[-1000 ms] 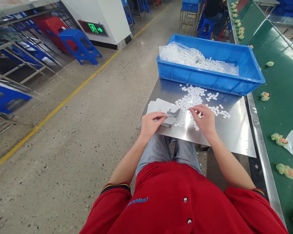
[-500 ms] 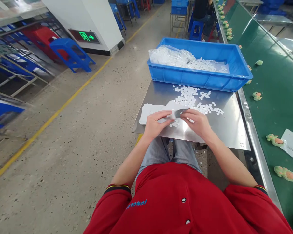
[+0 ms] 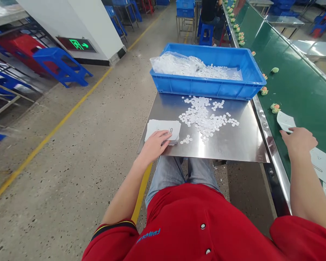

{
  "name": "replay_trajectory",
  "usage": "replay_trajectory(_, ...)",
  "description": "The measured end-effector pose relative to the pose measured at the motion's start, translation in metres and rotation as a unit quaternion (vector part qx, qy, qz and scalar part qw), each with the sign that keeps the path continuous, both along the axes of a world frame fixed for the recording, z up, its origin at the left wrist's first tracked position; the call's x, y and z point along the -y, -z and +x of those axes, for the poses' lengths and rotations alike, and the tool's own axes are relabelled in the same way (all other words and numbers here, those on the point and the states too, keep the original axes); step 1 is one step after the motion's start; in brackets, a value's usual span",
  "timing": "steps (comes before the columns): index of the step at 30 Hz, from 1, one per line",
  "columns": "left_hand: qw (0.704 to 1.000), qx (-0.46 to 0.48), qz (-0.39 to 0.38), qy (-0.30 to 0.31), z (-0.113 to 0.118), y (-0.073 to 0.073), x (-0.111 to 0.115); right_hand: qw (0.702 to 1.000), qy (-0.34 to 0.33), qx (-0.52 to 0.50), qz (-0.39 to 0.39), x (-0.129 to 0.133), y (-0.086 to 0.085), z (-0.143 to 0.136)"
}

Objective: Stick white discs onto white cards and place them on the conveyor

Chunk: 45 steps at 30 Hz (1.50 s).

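Observation:
On the left side of the metal table (image 3: 228, 145), my left hand (image 3: 156, 145) rests on a stack of white cards (image 3: 159, 125), its fingers on the top card. My right hand (image 3: 300, 143) is over the green conveyor belt (image 3: 306, 105), with a white card (image 3: 286, 120) pinched between its fingertips. Many small white discs (image 3: 202, 116) lie scattered on the table right of the stack. Behind them a blue crate (image 3: 206, 87) holds a clear bag (image 3: 176, 65) of white discs and more loose ones.
More white cards (image 3: 322, 161) lie on the belt beside my right wrist. Small green and orange items (image 3: 275, 107) line the belt's left side. A metal rail edges the belt. A person (image 3: 210, 14) sits far ahead. Blue stool (image 3: 62, 65) at left.
My right hand has moved from the table out over the belt with a card. My left hand has let go of that card and come down on the stack. The view has shifted right.

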<state>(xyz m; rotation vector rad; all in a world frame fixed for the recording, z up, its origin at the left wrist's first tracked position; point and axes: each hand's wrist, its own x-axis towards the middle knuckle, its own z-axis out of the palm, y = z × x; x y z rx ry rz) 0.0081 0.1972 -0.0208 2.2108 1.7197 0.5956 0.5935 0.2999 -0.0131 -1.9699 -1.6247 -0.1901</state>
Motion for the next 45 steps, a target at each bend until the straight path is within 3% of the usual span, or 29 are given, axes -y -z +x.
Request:
replay_trajectory(3, 0.998, 0.027, -0.017, -0.048, 0.002, -0.001, 0.000, 0.991, 0.085, 0.024, -0.097, -0.008, -0.010, -0.061)
replay_trajectory(7, 0.983, 0.106, -0.013, -0.151, 0.006, 0.007, -0.003, 0.980, -0.045, -0.009, -0.191, -0.039, -0.017, -0.159)
replay_trajectory(10, 0.978, 0.140, -0.014, -0.155, 0.003, 0.009, -0.001, 0.975, -0.050, -0.017, -0.217, -0.059, -0.005, -0.199)
replay_trajectory(15, 0.986, 0.152, -0.050, -0.039, -0.009, 0.001, 0.004, 0.966, 0.005, -0.072, -0.249, -0.071, 0.013, -0.203)
replay_trajectory(17, 0.985, 0.165, -0.035, -0.044, -0.010, 0.000, 0.006, 0.966, 0.006, -0.095, -0.240, -0.073, 0.014, -0.201)
replay_trajectory(21, 0.965, 0.232, 0.034, -0.116, -0.002, -0.004, 0.010, 0.975, -0.001, -0.101, -0.199, -0.081, 0.012, -0.209)
replay_trajectory(25, 0.935, 0.308, 0.077, -0.157, 0.011, -0.019, 0.015, 0.966, 0.000, -0.123, -0.226, -0.090, 0.009, -0.220)
replay_trajectory(27, 0.933, 0.326, 0.066, -0.139, 0.018, -0.029, 0.016, 0.963, -0.004, -0.141, -0.232, -0.092, 0.007, -0.221)
replay_trajectory(29, 0.945, 0.317, 0.030, -0.081, 0.028, -0.037, 0.015, 0.962, -0.013, -0.153, -0.225, -0.090, 0.004, -0.221)
replay_trajectory(32, 0.959, 0.279, -0.012, 0.050, 0.049, -0.047, 0.008, 0.963, -0.074, -0.189, -0.178, -0.080, -0.007, -0.222)
replay_trajectory(34, 0.960, 0.251, -0.008, 0.123, 0.065, -0.050, -0.002, 0.952, -0.157, -0.218, -0.149, -0.067, -0.019, -0.228)
replay_trajectory(36, 0.962, 0.225, 0.012, 0.156, 0.080, -0.050, -0.014, 0.934, -0.248, -0.216, -0.139, -0.050, -0.035, -0.237)
replay_trajectory(42, 0.962, 0.242, 0.022, 0.124, 0.103, -0.040, -0.043, 0.857, -0.453, -0.163, -0.185, -0.004, -0.071, -0.269)
replay_trajectory(45, 0.949, 0.307, 0.017, 0.069, 0.102, -0.034, -0.043, 0.861, -0.444, -0.215, -0.123, 0.009, -0.080, -0.272)
